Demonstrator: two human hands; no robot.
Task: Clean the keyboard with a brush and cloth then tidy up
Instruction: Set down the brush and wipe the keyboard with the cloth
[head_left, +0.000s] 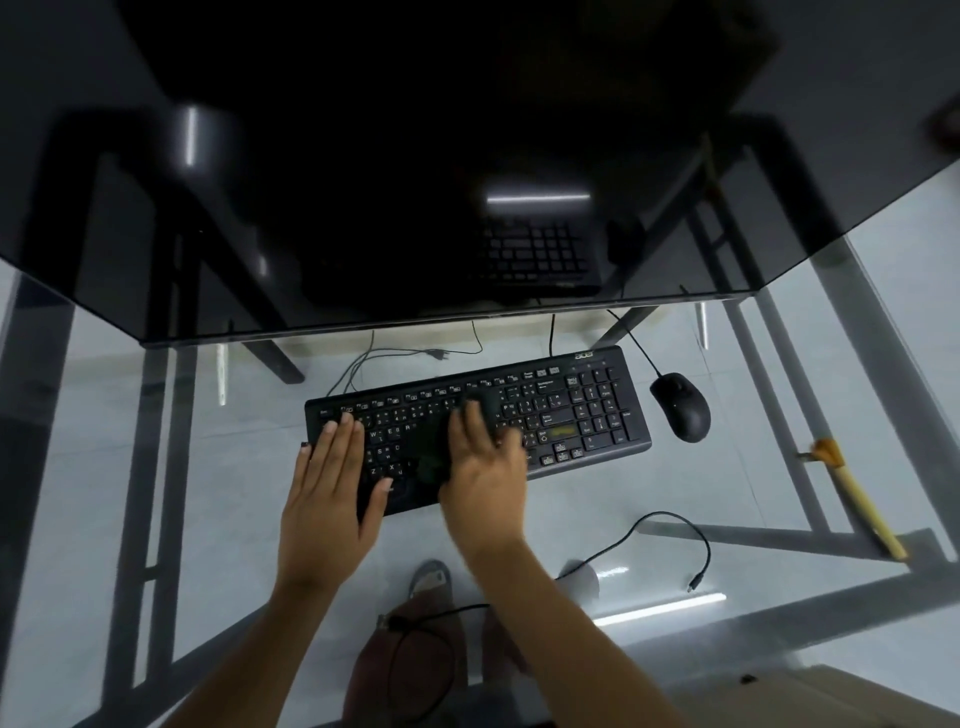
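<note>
Head view: I see left hand (327, 499) flat on keyboard (571, 410), fingers spread; right hand (485, 467) presses cloth (431, 441), fingers spread; brush (857, 493) on worktop (208, 467).

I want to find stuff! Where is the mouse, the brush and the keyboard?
mouse (680, 408), head view, middle of its black back.
brush (862, 504), head view, on its yellow wooden handle.
keyboard (592, 410), head view, keys by the number pad.

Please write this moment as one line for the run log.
left hand: flat on black keyboard | right hand: pressing dark cloth on keys | wooden-handled brush: aside, right
</note>
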